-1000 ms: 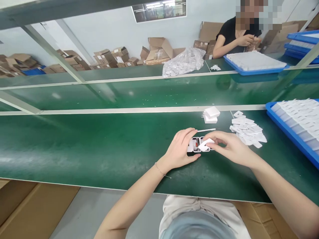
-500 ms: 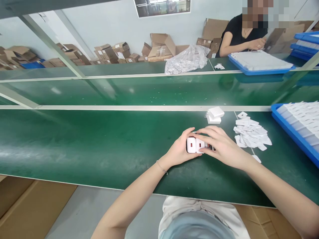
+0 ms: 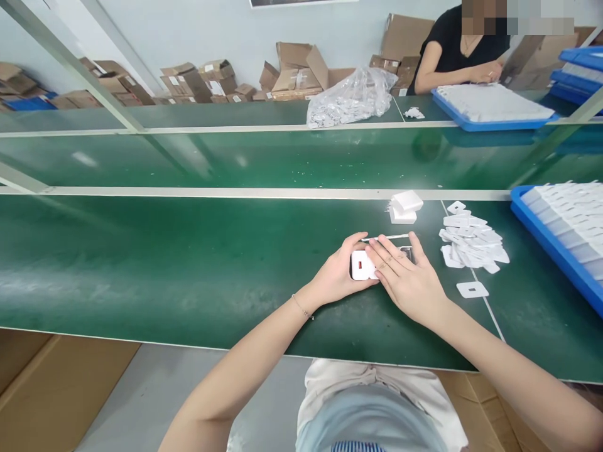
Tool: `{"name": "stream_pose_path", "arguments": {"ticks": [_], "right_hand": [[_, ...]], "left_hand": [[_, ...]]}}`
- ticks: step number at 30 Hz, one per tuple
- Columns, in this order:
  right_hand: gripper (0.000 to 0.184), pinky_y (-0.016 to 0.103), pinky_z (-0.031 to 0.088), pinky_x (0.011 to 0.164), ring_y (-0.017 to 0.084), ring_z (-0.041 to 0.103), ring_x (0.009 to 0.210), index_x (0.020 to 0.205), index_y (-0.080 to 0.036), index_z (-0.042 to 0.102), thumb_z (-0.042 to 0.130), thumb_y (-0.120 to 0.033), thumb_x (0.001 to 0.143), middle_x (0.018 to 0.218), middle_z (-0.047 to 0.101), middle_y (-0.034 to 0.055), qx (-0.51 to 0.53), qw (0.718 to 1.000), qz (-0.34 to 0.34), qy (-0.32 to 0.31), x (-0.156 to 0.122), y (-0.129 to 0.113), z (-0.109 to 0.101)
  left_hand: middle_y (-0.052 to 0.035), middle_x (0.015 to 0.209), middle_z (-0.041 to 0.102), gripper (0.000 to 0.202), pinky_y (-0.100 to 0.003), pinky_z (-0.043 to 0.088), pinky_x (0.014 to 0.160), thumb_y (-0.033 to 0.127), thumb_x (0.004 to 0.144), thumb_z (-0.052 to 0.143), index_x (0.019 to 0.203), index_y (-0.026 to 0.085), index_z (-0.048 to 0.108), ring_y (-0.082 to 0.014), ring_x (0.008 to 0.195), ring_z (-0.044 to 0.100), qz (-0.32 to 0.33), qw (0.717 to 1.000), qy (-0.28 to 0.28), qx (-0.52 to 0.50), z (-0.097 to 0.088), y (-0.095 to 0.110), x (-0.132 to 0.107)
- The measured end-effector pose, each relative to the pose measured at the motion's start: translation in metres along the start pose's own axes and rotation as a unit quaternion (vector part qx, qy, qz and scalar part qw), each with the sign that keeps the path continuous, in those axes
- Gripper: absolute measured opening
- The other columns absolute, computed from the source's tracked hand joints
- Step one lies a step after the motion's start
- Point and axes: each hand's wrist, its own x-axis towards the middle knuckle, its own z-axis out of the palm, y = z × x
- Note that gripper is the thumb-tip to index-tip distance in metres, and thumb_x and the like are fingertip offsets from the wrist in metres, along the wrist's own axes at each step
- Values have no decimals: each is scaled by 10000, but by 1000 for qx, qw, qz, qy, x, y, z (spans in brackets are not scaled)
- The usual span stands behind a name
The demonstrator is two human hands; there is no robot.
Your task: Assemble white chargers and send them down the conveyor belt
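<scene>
In the head view, my left hand grips the left end of a short row of white charger blocks, its thumb and fingers on opposite sides. The leftmost charger block faces up and shows a red slot. Over the rest of the row lies my right hand, fingers stretched out flat and thumb apart, pressing on the tops and hiding most of them. At the right end, an uncovered block shows a dark open top. Beside my hands is a loose white cover plate with a small slot.
A pile of white cover plates lies to the right. Two white charger blocks sit behind my hands. A blue tray of white parts stands far right. Across the bench, a person works at another blue tray.
My right hand has shifted from pinching at the row to lying flat across its tops. The loose cover plate has come into fuller view. The camera has tilted slightly downward.
</scene>
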Motion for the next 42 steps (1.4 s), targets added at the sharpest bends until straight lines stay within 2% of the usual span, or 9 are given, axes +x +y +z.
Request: {"name": "stream_pose_path", "arguments": {"ticks": [4,9,12,15,18,20,24,32,42], "right_hand": [[394,615,192,1226,278,543,1329,1416,-54,494,451,-125,1031,1395,590,151,4,1000,8,9,-1,1,3],[655,673,280,1167,358,315,1472,1613,-173,139,446,-299,1048,1564,382,187,119,983,137,29,7,0,-22],[612,552,470,1091,333,424,1420,1603,-295,190,421,-414,1049,1587,377,120,349,890,291,32,12,-15,-52],[540,399,602,940,253,632,1197,1531,-370,351,498,-459,1020,1497,501,72,543,777,320,5,18,-38,-73],[596,354,595,957,235,589,1255,1502,-425,385,635,-413,961,1491,507,23,590,738,325,34,21,-54,-76],[577,336,589,968,220,566,1285,1476,-456,412,650,-360,959,1471,529,-6,604,725,323,75,18,-58,-73],[602,327,551,1023,212,542,1303,1451,-435,460,702,-280,923,1439,547,-5,562,758,312,115,3,-56,-72],[661,422,507,1012,267,518,1261,1495,-343,448,675,-127,912,1416,503,82,436,873,167,145,-1,-50,-87],[577,464,540,970,273,542,1231,1501,-358,422,580,-180,975,1379,510,109,423,870,209,140,-4,-75,-57]], "left_hand": [[-72,1169,686,629,-335,543,789,334,716,833,1246,218,514,-240,956,690,-25,998,-45,47,-14,5,3],[-44,1064,718,436,-327,533,816,373,725,829,1070,201,627,-218,926,682,-2,999,23,33,-46,40,-3],[-51,1107,728,429,-319,541,866,319,708,855,1066,207,649,-216,994,689,51,997,56,-22,-50,65,-18],[-63,1147,728,476,-350,549,923,304,718,857,1130,219,633,-224,1038,689,141,980,140,0,-32,78,-30],[-91,1245,691,471,-423,531,1008,273,810,781,1238,245,586,-248,1143,655,230,939,241,83,-8,80,-40],[-124,1409,587,526,-481,489,1078,246,865,706,1354,262,514,-280,1293,571,245,938,228,93,1,81,-48],[-150,1607,309,667,-512,401,1171,396,900,640,1497,242,387,-341,1476,347,189,972,103,-96,1,82,-62],[-83,1241,606,581,-326,576,950,499,767,800,1301,326,651,-239,1153,628,207,922,159,-285,12,73,-52],[-94,1137,698,528,-321,594,871,459,730,841,1180,242,672,-225,1040,697,83,935,218,-267,16,61,-69]]}}
